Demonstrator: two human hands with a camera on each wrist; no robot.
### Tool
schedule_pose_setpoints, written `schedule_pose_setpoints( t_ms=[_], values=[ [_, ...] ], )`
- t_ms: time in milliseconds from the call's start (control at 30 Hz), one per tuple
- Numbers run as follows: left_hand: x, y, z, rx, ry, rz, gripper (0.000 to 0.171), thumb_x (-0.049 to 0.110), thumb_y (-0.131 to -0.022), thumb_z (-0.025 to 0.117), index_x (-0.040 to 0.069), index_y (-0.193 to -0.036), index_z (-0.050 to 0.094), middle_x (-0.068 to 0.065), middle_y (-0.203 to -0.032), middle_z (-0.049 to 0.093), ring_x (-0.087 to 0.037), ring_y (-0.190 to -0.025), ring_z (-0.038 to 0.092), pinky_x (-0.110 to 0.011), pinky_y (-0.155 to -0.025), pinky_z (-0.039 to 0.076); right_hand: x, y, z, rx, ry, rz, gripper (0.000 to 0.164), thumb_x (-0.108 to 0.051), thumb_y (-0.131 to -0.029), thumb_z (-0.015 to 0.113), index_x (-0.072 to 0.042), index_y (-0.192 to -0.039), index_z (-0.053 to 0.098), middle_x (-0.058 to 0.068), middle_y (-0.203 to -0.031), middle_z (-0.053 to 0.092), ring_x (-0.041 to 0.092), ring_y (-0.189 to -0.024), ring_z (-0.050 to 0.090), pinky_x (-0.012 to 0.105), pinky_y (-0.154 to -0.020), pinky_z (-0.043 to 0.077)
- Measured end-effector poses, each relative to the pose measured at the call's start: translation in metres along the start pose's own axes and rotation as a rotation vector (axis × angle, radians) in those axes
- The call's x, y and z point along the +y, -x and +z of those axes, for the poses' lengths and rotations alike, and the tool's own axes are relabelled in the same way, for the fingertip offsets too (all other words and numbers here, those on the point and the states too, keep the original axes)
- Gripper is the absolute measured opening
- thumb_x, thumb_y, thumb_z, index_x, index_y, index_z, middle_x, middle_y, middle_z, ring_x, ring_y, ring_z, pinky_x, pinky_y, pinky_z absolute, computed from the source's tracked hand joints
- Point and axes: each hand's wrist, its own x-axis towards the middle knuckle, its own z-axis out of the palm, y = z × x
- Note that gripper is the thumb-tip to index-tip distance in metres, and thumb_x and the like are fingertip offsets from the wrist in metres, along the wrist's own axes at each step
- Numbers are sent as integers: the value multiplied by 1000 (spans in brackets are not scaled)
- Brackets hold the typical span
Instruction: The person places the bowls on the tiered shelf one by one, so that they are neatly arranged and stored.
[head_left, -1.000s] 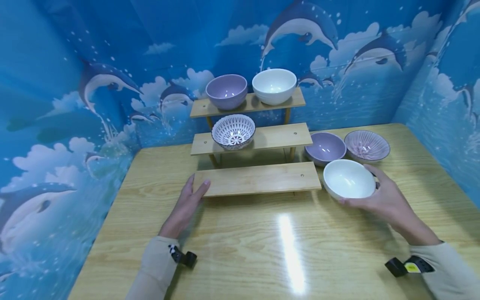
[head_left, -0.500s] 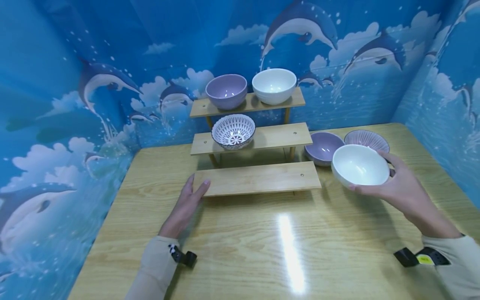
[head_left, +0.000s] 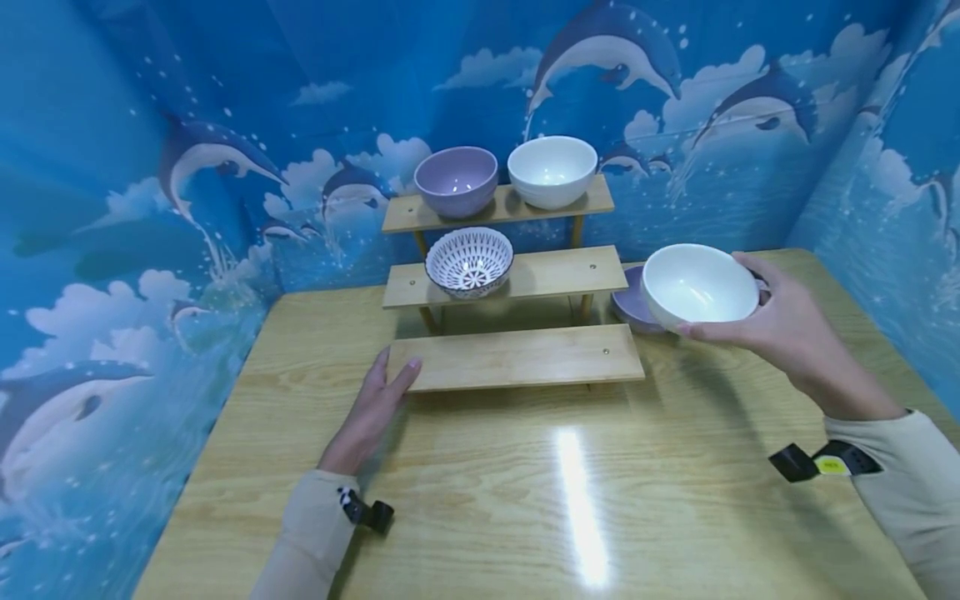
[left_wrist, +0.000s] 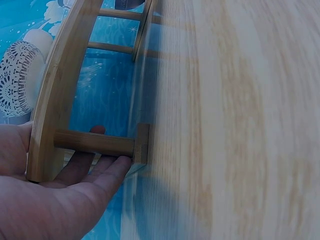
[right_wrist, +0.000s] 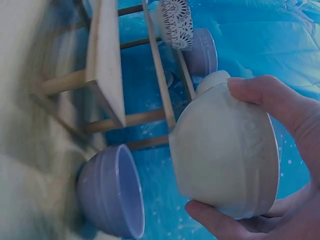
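My right hand [head_left: 798, 346] holds a white bowl [head_left: 697, 287] by its side, raised above the table to the right of the three-tier wooden display rack [head_left: 517, 360]. Seen from the right wrist, the thumb and fingers grip the outside of that bowl [right_wrist: 222, 150], which is tilted. At the rack's lowest board, my left hand [head_left: 371, 417] grips the left end, thumb on top. The left wrist view has its fingers [left_wrist: 112, 175] underneath, by the short wooden leg [left_wrist: 95, 142]. Behind the raised bowl, a purple bowl [head_left: 632, 302] on the table is partly covered.
On the top tier stand another purple bowl [head_left: 456, 182] and another white bowl [head_left: 552, 171]. A black-and-white patterned bowl [head_left: 469, 262] occupies the left of the middle tier. A blue dolphin-print backdrop [head_left: 315, 125] closes off the table's [head_left: 465, 500] back and sides.
My right hand has lifted the white bowl off the table, first rightward, then up and back left. It now hides the striped bowl at the far right. My left hand stays put.
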Motion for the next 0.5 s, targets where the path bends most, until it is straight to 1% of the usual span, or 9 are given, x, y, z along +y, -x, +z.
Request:
schedule_pose_setpoints(
  t_ms=[100, 167, 233, 267, 367, 400, 500],
  values=[
    [0, 0, 0, -4, 3, 8, 95, 61, -98, 54, 19, -164, 0, -9, -170, 5, -31, -154, 16, -49, -122, 26, -10, -8, 3, -16, -2, -3, 118, -31, -76, 92, -5, -162, 16, 31, -152, 35, 47, -124, 45, 11, -64, 48],
    [1, 0, 0, -4, 3, 9, 95, 61, -98, 54, 20, -164, 0, -9, -170, 7, -30, -153, 17, -49, -122, 26, -17, -13, 5, -22, 0, -3, 119, -33, -75, 92, -6, -162, 15, 30, -152, 36, 46, -125, 46, 15, -68, 49],
    [1, 0, 0, -4, 5, 9, 95, 61, -98, 54, 20, -164, 0, -9, -170, 7, -30, -153, 17, -49, -122, 25, -23, -18, 8, -27, 4, -5, 121, -36, -75, 92, -6, -163, 14, 29, -152, 36, 45, -125, 47, 25, -77, 53],
    [0, 0, 0, -4, 5, 8, 95, 61, -98, 54, 20, -164, 0, -9, -170, 7, -30, -153, 17, -49, -122, 25, -26, -20, 10, -33, -1, -4, 122, -37, -74, 92, -7, -163, 14, 28, -153, 36, 44, -125, 47, 32, -81, 54],
    [0, 0, -1, -4, 1, 7, 96, 62, -98, 54, 19, -164, 0, -9, -170, 4, -31, -154, 15, -50, -123, 24, -35, -27, 16, -47, -1, -10, 123, -41, -73, 92, -8, -163, 15, 26, -153, 37, 44, -125, 48, 52, -91, 52],
    [0, 0, -1, -4, 1, 6, 96, 62, -98, 54, 19, -164, -1, -9, -170, 3, -31, -154, 14, -50, -123, 24, -37, -29, 18, -51, 1, -12, 124, -42, -72, 92, -8, -163, 15, 26, -153, 37, 44, -126, 48, 55, -93, 51],
    [-1, -1, -2, -5, -5, 2, 98, 63, -97, 54, 19, -164, -1, -9, -170, 0, -31, -155, 9, -50, -123, 22, -45, -35, 23, -72, 2, -7, 126, -45, -71, 92, -9, -163, 14, 26, -155, 35, 44, -127, 47, 60, -95, 50]
  ],
)
